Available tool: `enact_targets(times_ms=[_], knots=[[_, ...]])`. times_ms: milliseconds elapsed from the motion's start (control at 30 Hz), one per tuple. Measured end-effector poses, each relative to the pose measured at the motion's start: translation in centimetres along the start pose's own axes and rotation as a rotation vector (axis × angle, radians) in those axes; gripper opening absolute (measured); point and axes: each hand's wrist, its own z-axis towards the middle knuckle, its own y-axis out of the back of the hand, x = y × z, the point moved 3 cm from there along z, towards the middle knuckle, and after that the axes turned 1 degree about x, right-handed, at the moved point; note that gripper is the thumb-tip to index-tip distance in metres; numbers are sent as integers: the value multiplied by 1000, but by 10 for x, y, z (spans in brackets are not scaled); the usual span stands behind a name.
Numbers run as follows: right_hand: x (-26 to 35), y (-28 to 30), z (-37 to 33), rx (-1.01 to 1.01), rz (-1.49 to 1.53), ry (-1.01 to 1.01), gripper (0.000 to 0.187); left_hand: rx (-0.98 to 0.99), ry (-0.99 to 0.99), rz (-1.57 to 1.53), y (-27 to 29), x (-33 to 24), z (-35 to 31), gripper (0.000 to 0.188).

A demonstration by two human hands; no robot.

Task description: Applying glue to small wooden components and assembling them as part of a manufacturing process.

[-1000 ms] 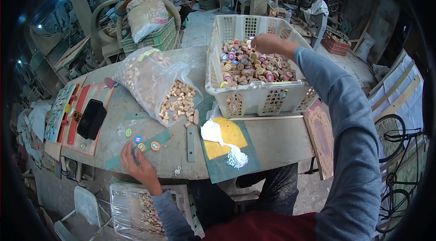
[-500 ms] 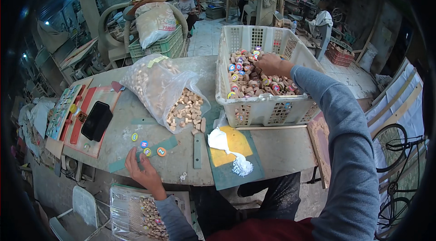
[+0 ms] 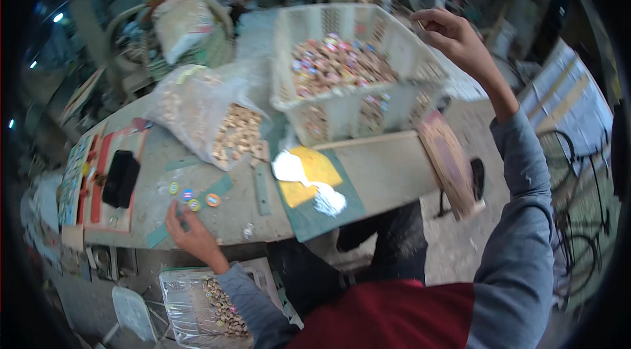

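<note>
My right hand is raised beyond the right rim of a white plastic crate. Its thumb and fingers are pinched together; blur hides what is between them. Inside the crate lies a heap of small wooden discs, some with coloured faces. At the table's left front, my left hand rests with its fingers apart beside a few round discs: a yellow-green one, a blue one and an orange one. A green strip lies under that group.
A clear plastic bag spills plain wooden pieces onto the table. A white cloth lies on a yellow and green sheet. A black tray sits at left. Below the table edge is a plastic-lined box of discs.
My right hand has come out of the crate's heap and risen to the right. My left hand stays by the discs. The whole view has shifted and blurred.
</note>
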Motion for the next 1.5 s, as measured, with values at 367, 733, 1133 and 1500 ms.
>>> enact_targets(times_ms=[367,733,1133,1500], knots=[[-46,-24,-216,379,-285,-365,27,9,37,15,-12,14,6,34],[-28,-41,-254,324,-366,-329,24,13,138,-65,7,7,-2,29],[-38,-49,-227,329,-447,-241,18,35,107,-70,1,13,1,30],[-98,-64,-187,315,-463,-178,26,-18,100,-24,-2,14,4,35]])
